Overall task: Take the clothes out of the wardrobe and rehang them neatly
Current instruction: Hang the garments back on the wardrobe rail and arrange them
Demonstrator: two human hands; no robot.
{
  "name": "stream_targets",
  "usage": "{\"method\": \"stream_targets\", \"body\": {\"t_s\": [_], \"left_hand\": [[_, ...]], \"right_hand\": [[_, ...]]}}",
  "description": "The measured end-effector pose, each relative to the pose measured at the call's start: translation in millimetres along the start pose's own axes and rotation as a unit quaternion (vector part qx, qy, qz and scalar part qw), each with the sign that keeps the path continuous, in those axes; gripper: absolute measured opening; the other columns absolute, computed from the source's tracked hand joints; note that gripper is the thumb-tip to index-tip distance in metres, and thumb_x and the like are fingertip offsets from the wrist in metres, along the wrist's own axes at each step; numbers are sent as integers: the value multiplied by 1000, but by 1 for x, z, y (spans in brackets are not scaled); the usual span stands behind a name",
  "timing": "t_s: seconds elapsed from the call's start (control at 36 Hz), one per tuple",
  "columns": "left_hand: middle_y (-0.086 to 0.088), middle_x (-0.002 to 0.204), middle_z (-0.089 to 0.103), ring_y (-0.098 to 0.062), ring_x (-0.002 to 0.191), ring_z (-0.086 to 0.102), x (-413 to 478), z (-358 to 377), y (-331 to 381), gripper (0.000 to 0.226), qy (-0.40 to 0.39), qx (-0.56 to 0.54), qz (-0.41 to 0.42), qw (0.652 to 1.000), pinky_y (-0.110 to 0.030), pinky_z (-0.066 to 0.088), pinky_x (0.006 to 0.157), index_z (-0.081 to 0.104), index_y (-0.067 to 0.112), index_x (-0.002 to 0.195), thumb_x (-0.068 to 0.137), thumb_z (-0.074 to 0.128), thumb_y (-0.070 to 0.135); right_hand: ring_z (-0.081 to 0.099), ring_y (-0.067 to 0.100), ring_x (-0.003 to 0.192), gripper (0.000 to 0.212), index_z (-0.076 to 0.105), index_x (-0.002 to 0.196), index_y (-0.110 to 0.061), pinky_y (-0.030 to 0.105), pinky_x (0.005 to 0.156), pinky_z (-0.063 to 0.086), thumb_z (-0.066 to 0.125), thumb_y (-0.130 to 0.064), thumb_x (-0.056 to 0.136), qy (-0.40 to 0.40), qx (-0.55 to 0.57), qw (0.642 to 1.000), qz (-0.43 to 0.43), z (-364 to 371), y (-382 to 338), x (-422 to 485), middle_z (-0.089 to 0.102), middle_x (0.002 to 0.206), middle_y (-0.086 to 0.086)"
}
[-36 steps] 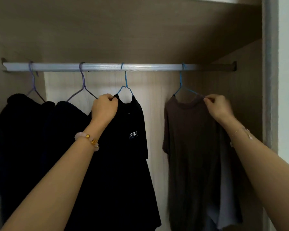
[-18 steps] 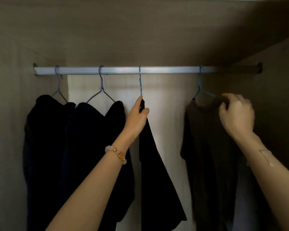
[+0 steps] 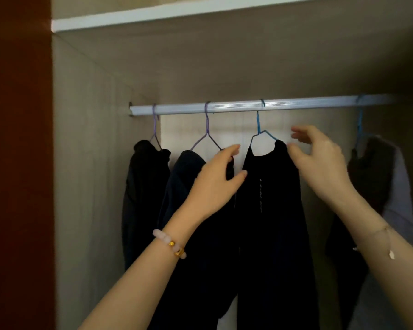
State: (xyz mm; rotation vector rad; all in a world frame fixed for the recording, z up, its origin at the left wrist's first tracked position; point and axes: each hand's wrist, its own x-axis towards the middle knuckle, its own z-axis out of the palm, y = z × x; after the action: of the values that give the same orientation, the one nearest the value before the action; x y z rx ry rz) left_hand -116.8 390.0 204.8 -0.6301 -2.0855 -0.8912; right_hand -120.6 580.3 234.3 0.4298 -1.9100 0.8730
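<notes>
I have both hands up at the black shirt [image 3: 272,210], which hangs on a blue hanger [image 3: 259,129] about midway along the rail [image 3: 248,107]. It is on the rail, not lifted out.

The left hand [image 3: 215,179] sits at the shirt's left shoulder. Its fingers are fairly straight and the thumb is set apart, with a fold of dark cloth lying in the gap. I see no closed grip there. The right hand [image 3: 320,163] is at the opposite shoulder with its fingers spread wide. The tips are blurred and just beside the collar edge, so I cannot tell whether they touch. I judge that a hand at each shoulder is meant to square the shirt on its hanger and space it from its neighbours.

To the left hang a navy garment [image 3: 184,175] on a purple hanger [image 3: 206,129] and, well apart near the rail's end, another dark garment [image 3: 143,186]. To the right hangs a brown shirt [image 3: 367,172], with something pale [image 3: 401,198] behind it.

The wardrobe is dim, with a light wood-grain side wall [image 3: 88,163]. A white shelf edge [image 3: 177,13] runs overhead, and a reddish-brown panel [image 3: 17,163] fills the far left. A bead bracelet [image 3: 169,244] circles the left wrist.
</notes>
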Motion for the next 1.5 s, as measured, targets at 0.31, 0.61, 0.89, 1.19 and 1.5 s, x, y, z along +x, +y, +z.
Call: {"method": "stream_targets", "body": {"t_s": [0.31,0.61,0.89,1.19,1.5], "left_hand": [[-9,145,44,-26,129,45,47,-66,-39,57,-17,99,-217,971,-29,37,102,35,10,144,93,53,28],[-11,135,54,-20,110,51,56,-44,-46,45,10,31,-214,976,-26,37,92,49,6,135,94,52,25],[-14,142,45,-32,128,45,64,14,1,50,45,241,-42,969,-38,41,99,38,8,141,94,48,22],[-7,154,27,-28,138,34,112,137,91,90,-130,-258,-228,930,-38,35,105,17,13,150,82,58,57],[-10,102,51,-24,90,46,134,164,78,21,-6,-288,-226,931,-29,36,76,51,5,107,88,51,13]], "right_hand": [[53,39,112,37,53,122,-1,37,89,43,53,-17,89,-107,-155,977,101,37,10,61,60,120,21],[54,42,110,30,62,114,-1,37,85,42,41,-13,97,-65,-155,978,126,14,60,58,61,116,25],[54,41,112,33,62,119,-12,42,94,43,40,-20,97,-64,-174,978,99,-24,75,50,63,118,20],[48,38,121,56,34,141,-18,49,96,43,53,-17,89,-9,-240,957,165,-77,107,37,49,135,16],[61,32,99,28,63,113,-6,42,81,52,46,-21,96,83,-263,923,269,-105,146,38,65,104,15]]}}
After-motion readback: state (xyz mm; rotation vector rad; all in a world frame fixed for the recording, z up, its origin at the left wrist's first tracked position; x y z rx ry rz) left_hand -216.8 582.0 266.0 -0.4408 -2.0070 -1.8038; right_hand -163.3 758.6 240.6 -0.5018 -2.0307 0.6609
